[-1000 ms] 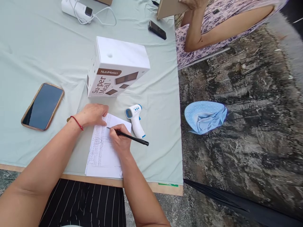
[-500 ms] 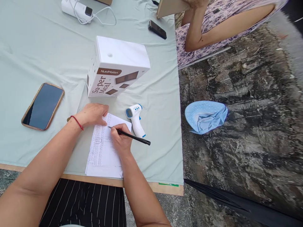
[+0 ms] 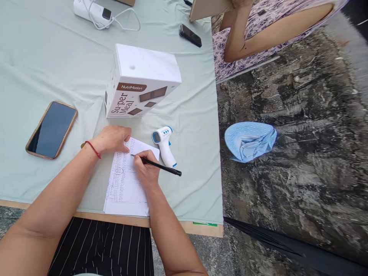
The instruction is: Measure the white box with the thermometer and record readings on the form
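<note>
Taking the printed sheets (image 3: 133, 188) as the centre of a clock, with 12 at the top of the view, they lie near the front edge of the cloth-covered surface (image 3: 198, 153). The right hand (image 3: 147, 168) grips a black pen (image 3: 162, 166), its tip at the top sheet; the left hand (image 3: 113, 138) rests palm down, fingers loosely together and thumb on the sheets' upper corner.

The infrared thermometer (image 3: 165, 147) crowds the writing hand at 2 o'clock, its handle just beside the pen's rear end. At 12, the upright NutriMotion box (image 3: 148, 71) stands close beyond the left hand. A smartphone (image 3: 53, 130) lies apart at 10. Farther out are a white device (image 3: 92, 14) with a looped cable (image 3: 122, 28) at 11 and a small black device (image 3: 190, 35) at 1. Past that, another person's hand (image 3: 241, 4) holds a cardboard piece (image 3: 208, 8). Off the surface, towards 3, is a crumpled light-blue dotted item (image 3: 250, 142).
</note>
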A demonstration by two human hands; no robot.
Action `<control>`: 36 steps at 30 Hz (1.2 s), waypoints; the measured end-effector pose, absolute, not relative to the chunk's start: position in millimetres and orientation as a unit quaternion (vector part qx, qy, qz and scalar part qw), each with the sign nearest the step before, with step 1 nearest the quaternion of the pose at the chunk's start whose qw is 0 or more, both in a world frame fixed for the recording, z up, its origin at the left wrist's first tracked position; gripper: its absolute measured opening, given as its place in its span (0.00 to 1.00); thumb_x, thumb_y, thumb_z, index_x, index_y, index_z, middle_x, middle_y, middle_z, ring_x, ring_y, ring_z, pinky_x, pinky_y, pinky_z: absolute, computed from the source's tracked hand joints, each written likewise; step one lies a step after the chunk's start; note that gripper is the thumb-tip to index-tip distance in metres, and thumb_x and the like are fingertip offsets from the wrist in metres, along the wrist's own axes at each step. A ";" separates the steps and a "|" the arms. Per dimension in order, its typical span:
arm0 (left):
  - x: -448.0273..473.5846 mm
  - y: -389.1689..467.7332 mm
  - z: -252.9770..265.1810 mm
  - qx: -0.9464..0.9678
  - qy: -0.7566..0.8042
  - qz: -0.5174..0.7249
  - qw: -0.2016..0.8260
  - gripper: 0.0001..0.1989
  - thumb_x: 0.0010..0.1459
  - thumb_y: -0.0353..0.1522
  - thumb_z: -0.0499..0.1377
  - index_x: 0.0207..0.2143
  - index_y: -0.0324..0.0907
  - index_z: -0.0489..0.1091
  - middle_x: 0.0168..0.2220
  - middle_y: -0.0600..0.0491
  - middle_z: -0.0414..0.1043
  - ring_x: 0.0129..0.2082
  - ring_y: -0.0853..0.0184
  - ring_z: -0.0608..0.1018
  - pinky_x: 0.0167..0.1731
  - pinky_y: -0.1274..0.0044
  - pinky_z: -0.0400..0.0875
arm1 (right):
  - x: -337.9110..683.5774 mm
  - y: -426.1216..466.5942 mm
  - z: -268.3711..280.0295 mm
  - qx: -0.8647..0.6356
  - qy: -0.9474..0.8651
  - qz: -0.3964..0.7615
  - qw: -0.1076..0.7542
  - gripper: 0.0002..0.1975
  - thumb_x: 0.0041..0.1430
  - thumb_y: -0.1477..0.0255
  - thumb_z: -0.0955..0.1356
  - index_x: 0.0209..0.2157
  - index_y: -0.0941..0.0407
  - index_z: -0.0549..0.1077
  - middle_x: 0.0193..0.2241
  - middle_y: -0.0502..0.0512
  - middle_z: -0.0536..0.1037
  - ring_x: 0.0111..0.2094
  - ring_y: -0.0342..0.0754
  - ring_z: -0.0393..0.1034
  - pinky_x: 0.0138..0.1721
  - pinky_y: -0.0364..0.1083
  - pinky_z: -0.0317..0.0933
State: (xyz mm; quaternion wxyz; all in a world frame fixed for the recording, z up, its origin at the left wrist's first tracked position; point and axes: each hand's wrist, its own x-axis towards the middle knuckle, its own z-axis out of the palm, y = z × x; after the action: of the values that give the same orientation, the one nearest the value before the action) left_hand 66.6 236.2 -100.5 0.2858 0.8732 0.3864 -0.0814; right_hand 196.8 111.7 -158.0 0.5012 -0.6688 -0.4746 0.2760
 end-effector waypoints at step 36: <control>66.5 235.7 -98.8 0.868 0.391 -0.081 0.294 0.13 0.47 0.36 0.61 0.31 0.44 0.59 0.33 0.53 0.73 0.34 0.61 0.75 0.27 0.74 0.56 | 195.1 112.5 -157.8 -0.679 -0.446 0.251 0.526 0.07 0.49 0.70 0.65 0.20 0.53 0.63 0.18 0.43 0.63 0.22 0.41 0.56 0.25 0.43 0.53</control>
State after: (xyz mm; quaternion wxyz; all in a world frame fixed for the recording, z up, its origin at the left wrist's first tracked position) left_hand 66.5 235.7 -98.8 0.2940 0.8682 0.3914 -0.0812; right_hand 195.1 112.5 -157.8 0.5258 -0.6794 -0.4457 0.2515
